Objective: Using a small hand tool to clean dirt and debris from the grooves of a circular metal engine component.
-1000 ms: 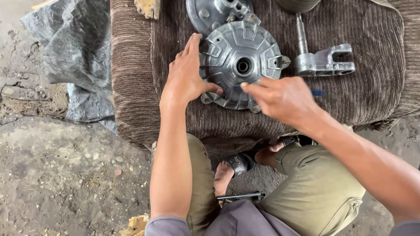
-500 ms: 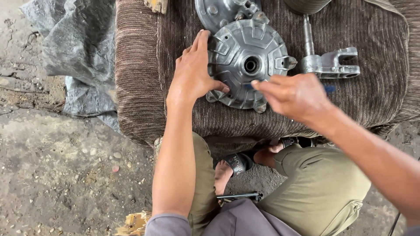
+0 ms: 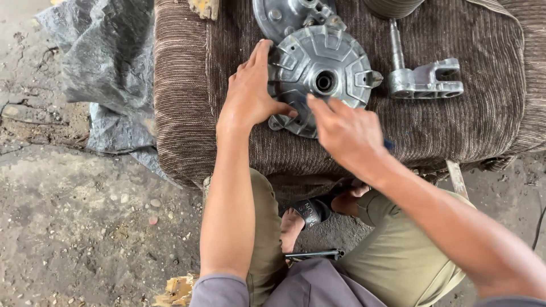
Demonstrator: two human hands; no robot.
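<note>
A round grey metal hub plate [image 3: 327,62] with a centre hole lies on a brown ribbed cloth [image 3: 182,102]. My left hand [image 3: 250,91] grips the plate's left rim, thumb pressed on its lower edge. My right hand [image 3: 344,133] hovers over the plate's lower right edge with the index finger stretched toward it; a blue object peeks out beneath that hand, mostly hidden, and whether the fingers hold it is unclear.
A second round metal plate [image 3: 284,14] lies behind the first. A forked metal bracket with a shaft [image 3: 424,82] rests to the right. Grey plastic sheeting [image 3: 91,62] lies on the dirt ground at left. A dark rod [image 3: 313,254] lies by my sandalled foot.
My right hand has moved left, from the plate's lower right edge toward its lower middle. My left hand keeps its hold on the plate's left rim.
</note>
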